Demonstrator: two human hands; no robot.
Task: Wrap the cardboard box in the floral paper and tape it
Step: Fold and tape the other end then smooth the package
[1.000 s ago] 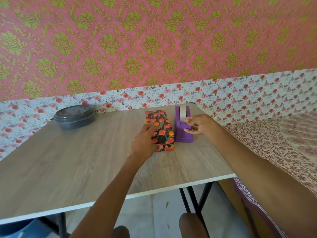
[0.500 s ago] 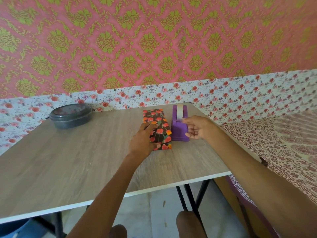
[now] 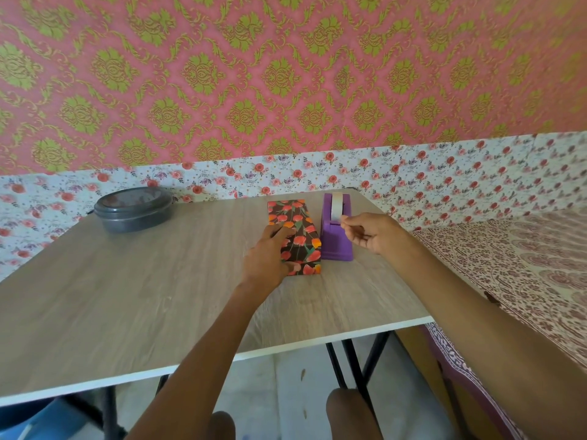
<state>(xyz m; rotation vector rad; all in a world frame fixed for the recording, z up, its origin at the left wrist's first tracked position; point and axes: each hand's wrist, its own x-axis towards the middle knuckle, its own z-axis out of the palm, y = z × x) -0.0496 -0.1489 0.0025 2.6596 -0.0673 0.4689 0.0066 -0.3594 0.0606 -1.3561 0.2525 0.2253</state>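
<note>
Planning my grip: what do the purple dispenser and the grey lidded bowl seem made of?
Purple dispenser: likely moulded plastic, even matte colour, rounded edges. Grey lidded bowl: probably plastic, its lid glossy with reflections; metal can't be ruled out.

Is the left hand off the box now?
No, the left hand holds the box, fingers over its top, while the right hand pinches at the tape.
</note>
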